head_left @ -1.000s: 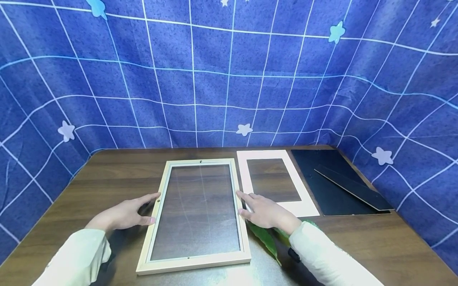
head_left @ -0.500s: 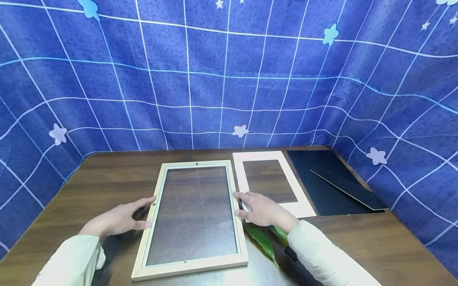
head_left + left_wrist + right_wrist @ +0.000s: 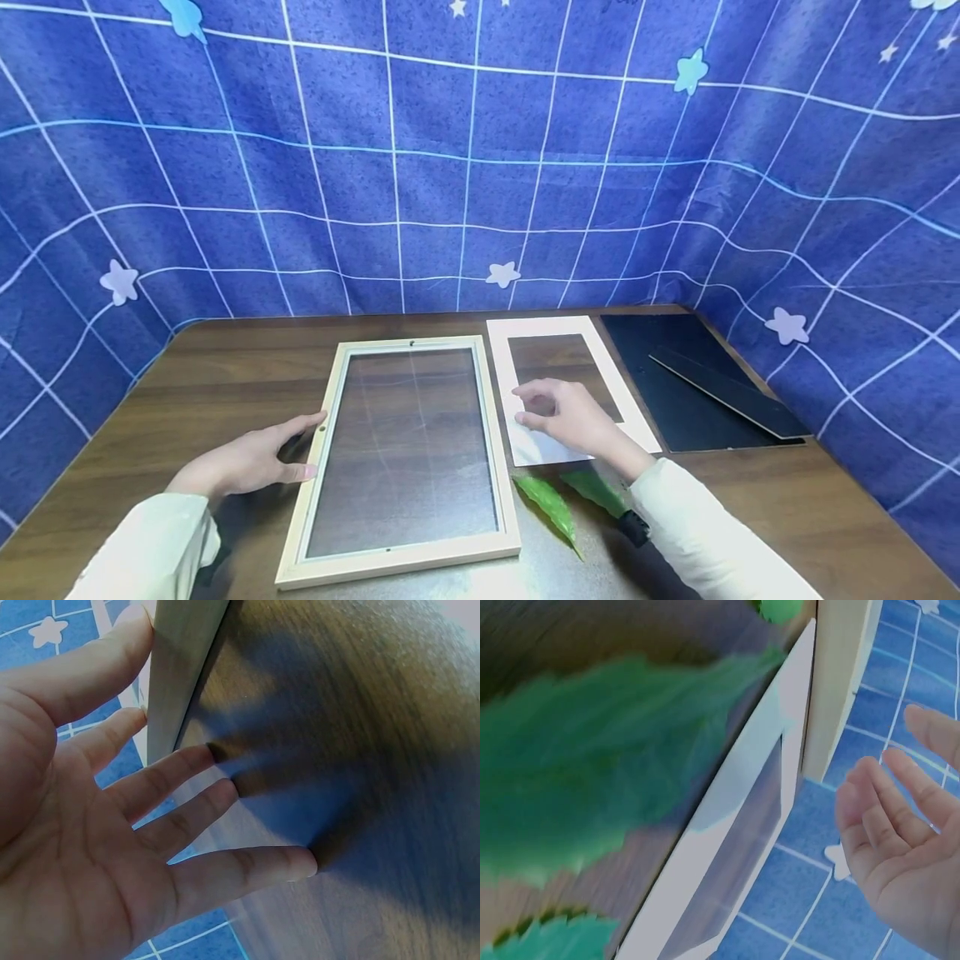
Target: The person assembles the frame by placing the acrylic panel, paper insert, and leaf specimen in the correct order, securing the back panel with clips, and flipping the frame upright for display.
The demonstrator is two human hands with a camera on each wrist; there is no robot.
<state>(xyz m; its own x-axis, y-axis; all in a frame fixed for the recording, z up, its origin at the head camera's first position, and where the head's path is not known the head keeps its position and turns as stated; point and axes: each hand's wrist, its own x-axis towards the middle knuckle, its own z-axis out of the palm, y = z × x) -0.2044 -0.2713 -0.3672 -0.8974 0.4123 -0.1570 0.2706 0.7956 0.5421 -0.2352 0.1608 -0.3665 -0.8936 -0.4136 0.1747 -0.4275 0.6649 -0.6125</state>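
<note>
A pale wooden picture frame [image 3: 397,567] with a clear pane lies on the table. At its left side, my left hand [image 3: 251,454] rests thumb and forefinger on the edge; the left wrist view shows the other fingers of this hand [image 3: 97,825] spread and straight beside the frame's side [image 3: 180,660]. Above the white mat board [image 3: 543,450] hovers my right hand [image 3: 573,417], fingers loosely curved. Nothing lies between the fingers of the right hand [image 3: 907,847] in its wrist view. Two green leaves [image 3: 551,504] lie below the mat, right of the frame.
A black backing board [image 3: 637,333] with a slanted black flap [image 3: 723,396] lies at the back right. The brown table [image 3: 247,358] meets a blue gridded curtain [image 3: 435,192] behind and on the right. A small black device [image 3: 633,527] sits by my right cuff.
My right hand has left the frame's right side and moved right over the mat. My left hand stays on the frame's left edge. The view has shifted slightly.
</note>
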